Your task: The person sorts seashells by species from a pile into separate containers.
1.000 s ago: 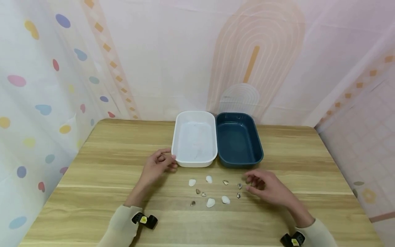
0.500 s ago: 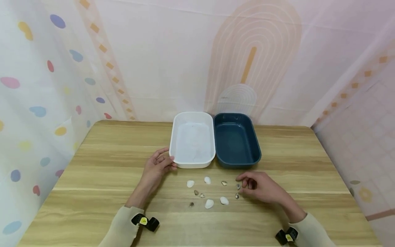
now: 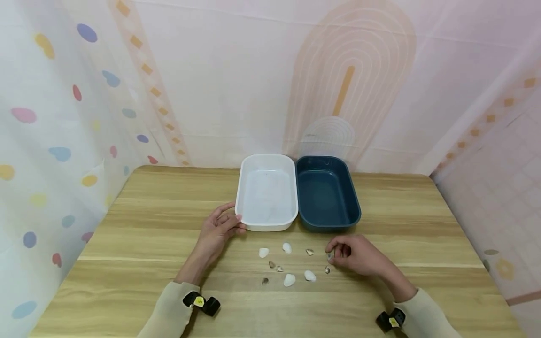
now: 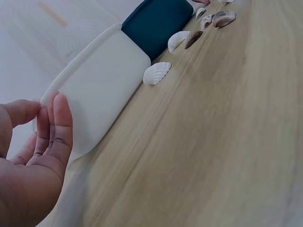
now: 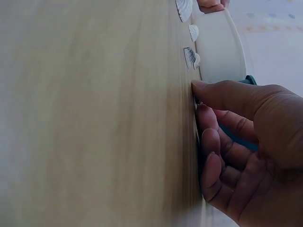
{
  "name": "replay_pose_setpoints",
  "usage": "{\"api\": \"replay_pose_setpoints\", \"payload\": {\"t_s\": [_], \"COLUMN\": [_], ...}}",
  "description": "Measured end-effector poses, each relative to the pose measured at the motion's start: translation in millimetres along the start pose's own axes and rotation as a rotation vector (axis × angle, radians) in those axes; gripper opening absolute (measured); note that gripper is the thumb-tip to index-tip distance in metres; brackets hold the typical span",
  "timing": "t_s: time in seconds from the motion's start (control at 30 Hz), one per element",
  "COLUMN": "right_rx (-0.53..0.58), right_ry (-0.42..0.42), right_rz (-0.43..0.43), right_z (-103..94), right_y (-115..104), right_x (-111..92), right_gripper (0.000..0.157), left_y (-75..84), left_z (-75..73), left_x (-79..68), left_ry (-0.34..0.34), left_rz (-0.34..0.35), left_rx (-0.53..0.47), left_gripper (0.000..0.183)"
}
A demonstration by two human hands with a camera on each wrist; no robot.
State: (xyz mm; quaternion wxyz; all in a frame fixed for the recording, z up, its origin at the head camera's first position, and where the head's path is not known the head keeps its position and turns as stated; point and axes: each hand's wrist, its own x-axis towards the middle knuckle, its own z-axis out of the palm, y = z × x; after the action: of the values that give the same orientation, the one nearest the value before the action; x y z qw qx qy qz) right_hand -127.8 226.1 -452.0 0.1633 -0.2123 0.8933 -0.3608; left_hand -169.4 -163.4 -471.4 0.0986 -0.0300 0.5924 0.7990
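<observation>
In the head view my left hand (image 3: 216, 234) holds the near left corner of a white rectangular dish (image 3: 267, 228), thumb on the rim and fingers along the outside. The left wrist view shows the thumb and fingertips meeting at that rim. My right hand (image 3: 359, 256) is low over the table, pinching a small greyish seashell (image 3: 329, 257) between thumb and index finger; the fingers cover most of it. Just below it lies another small dark shell (image 3: 327, 270). To its left are a small brown shell (image 3: 310, 252) and a white shell (image 3: 310, 275).
A dark blue dish (image 3: 329, 227) stands right beside the white one, at the back of the wooden table (image 3: 270, 314). More shells lie in front, among them a white scallop-like shell (image 4: 156, 74) and a brown shell (image 3: 265, 281). A patterned curtain (image 3: 236, 84) hangs behind.
My right hand has moved left and its thumb and index finger have closed on the small greyish shell. The left hand stays at the white dish's corner.
</observation>
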Motion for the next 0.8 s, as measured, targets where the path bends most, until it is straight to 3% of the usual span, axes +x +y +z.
{"api": "replay_pose_setpoints", "payload": {"t_s": [0.57, 0.8], "right_rx": [-0.004, -0.019], "right_ry": [0.011, 0.048], "right_rz": [0.0, -0.052], "right_z": [-0.1, -0.6], "right_y": [-4.2, -12.4], "right_x": [-0.7, -0.5], "right_gripper": [0.008, 0.01], "left_y": [-1.4, -1.2], "left_z": [-1.1, -1.0], "left_x": [0.1, -1.5], "left_ry": [-0.013, -0.011], "left_rz": [0.007, 0.014], "left_rx": [0.004, 0.009], "left_gripper": [0.057, 0.057]}}
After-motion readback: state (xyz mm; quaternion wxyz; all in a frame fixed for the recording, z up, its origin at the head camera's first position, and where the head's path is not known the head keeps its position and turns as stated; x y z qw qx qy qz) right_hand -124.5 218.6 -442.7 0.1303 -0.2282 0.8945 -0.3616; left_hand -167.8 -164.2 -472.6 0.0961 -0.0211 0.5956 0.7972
